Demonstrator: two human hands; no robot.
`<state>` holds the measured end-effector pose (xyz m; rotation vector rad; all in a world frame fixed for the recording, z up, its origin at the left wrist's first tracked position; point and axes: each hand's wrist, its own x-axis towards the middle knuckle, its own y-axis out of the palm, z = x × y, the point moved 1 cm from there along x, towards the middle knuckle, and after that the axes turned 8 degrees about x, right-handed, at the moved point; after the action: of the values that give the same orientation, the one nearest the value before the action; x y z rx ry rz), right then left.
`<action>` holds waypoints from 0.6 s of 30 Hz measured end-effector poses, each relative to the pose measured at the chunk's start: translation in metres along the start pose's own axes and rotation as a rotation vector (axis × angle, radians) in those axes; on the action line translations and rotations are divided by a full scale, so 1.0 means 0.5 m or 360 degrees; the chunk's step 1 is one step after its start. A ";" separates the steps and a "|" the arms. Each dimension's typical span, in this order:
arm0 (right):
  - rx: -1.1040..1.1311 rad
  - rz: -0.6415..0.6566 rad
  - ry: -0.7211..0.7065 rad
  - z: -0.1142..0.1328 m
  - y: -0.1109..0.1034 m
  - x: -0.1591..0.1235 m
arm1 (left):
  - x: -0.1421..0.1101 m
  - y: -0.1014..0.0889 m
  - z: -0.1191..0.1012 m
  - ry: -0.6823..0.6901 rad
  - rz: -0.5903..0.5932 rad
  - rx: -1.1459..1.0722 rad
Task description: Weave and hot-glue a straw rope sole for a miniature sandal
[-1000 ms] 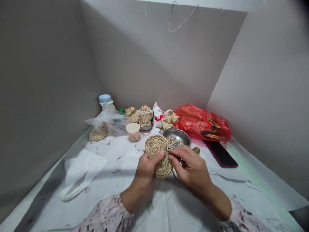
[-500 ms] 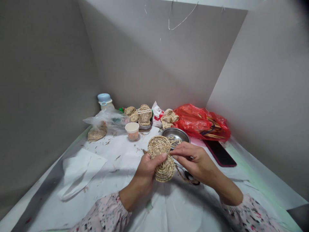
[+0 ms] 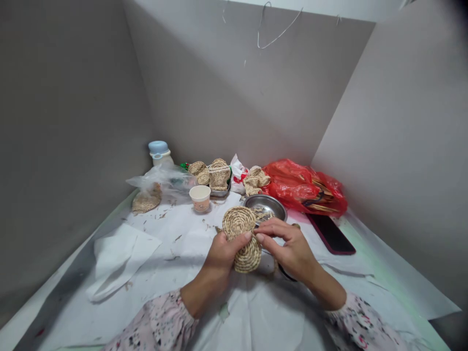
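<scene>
Clasping a figure-eight coiled straw piece (image 3: pixel 239 222) between thumb and fingers, the left hand (image 3: pixel 221 254) holds it above the white-sheeted table (image 3: pixel 197 243), just in front of the stainless-steel bowl (image 3: pixel 280 209). At its waist, the right hand (image 3: pixel 290 248) closes thumb and fingertips to a narrow pinch; what lies between them cannot be told. Farther right, a smartphone (image 3: pixel 331 234) lies beside a red plastic bag (image 3: pixel 287 183).

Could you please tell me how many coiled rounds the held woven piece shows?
2: the upper round and, below it, the lower round, partly covered by the left hand. Any behind them would be hidden.
</scene>
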<state>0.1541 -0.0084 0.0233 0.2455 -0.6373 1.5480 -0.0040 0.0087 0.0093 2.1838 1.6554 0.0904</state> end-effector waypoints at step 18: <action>0.0436 -0.0322 0.0310 -0.035 0.034 -0.023 | -0.009 0.006 0.013 0.0061 -0.0083 -0.0217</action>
<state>0.1429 -0.0080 -0.0013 0.3494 -0.2380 1.4392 -0.0006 0.0021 0.0054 2.0488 1.6742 0.2256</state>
